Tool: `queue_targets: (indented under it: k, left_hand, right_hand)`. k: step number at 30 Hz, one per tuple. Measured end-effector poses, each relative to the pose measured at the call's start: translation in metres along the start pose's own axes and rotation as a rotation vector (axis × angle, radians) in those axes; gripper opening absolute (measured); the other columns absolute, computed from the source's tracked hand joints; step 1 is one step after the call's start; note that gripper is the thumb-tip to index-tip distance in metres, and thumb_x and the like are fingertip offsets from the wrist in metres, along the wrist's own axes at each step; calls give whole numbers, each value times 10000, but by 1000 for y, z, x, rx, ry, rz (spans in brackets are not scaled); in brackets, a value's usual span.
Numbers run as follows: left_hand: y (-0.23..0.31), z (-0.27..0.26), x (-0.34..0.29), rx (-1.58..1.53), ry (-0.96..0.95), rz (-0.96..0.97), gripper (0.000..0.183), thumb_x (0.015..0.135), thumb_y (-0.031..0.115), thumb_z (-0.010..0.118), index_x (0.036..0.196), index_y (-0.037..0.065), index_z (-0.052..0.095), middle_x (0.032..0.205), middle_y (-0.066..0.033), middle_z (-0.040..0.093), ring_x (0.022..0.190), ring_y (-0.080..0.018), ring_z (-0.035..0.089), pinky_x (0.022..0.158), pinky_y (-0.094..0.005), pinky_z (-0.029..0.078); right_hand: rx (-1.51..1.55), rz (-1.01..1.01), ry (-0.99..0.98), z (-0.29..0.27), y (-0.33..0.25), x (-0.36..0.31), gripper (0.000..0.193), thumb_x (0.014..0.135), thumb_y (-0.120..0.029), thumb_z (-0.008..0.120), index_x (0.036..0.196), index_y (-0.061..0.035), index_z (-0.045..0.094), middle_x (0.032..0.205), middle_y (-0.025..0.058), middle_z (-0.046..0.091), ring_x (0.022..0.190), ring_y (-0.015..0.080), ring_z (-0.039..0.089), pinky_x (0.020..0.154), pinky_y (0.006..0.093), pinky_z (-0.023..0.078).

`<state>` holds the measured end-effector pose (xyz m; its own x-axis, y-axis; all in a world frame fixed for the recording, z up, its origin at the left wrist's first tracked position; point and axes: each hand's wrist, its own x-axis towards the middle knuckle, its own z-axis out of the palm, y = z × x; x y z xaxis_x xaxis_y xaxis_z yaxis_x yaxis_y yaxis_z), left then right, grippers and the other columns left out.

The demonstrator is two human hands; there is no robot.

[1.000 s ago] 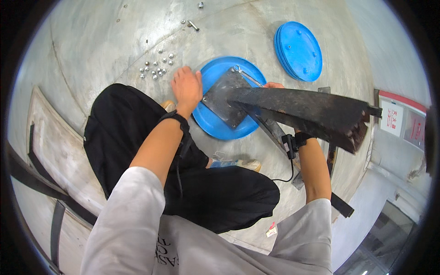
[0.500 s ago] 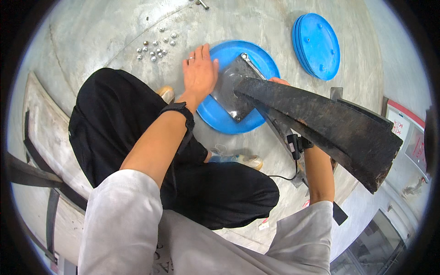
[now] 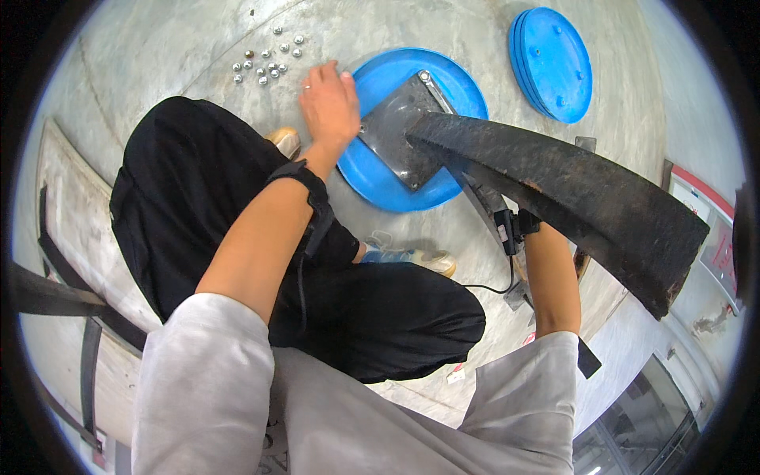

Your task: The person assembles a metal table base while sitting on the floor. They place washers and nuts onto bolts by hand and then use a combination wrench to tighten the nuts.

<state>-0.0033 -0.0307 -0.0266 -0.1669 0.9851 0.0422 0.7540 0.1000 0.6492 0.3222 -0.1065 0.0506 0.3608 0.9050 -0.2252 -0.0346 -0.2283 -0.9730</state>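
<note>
My left hand hovers at the left rim of a round blue disc, fingers stretched out and apart, nothing visible in it. Several shiny dome nuts lie on the floor beyond its fingertips. A dark square metal plate rests on the disc, and a heavy black metal beam rises from it toward the right. Along the plate's far edge lies a wrench, its ring end at the corner. The wrist of my right hand shows below the beam; the beam hides the hand and its fingers.
A stack of blue discs stands at the far right. My bent legs in black trousers and my shoes are close to the blue disc. A black metal frame stands at the left. A cable runs from my right wrist.
My left hand has moved left, off the plate's side toward the nuts. The right fingertips that showed above the beam are now hidden. The whole view has shifted slightly.
</note>
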Motion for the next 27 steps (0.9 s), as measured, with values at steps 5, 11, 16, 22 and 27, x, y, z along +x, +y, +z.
queue_targets:
  k: [5,11,16,22,27]
  left_hand:
    - [9,1,-12,180,-38,46,387,890,282,491,1192,40,491,1150,-126,494,1076,-308,465,902,-432,355]
    - [13,-1,-8,319,-105,64,392,884,303,506,1173,40,482,1154,-125,494,1078,-312,467,889,-440,362]
    - [16,6,-5,399,-71,47,462,886,339,495,1230,35,437,1225,-120,464,1116,-314,445,894,-449,355]
    - [35,17,-5,405,-41,-32,511,874,350,504,1268,39,408,1268,-101,442,1152,-305,421,913,-465,339]
    - [23,21,-4,431,51,-129,494,859,346,522,1277,99,428,1251,-72,466,1140,-289,435,920,-451,347]
  right_hand:
    - [-9,9,14,-1,1,-2,289,947,-286,504,969,-13,597,778,45,618,708,104,585,613,261,459]
    - [-38,37,-17,0,-3,-7,290,948,-284,502,966,-11,597,775,44,618,709,103,585,612,259,458]
    - [-152,157,-167,13,-18,-16,290,949,-282,500,963,-9,598,774,43,618,709,102,585,610,258,458]
    - [-361,419,-422,34,-30,-1,291,950,-280,499,960,-6,598,772,42,619,710,101,585,609,257,457]
    - [-443,632,-634,77,7,30,292,951,-279,497,958,-4,598,770,41,619,710,101,586,608,256,456]
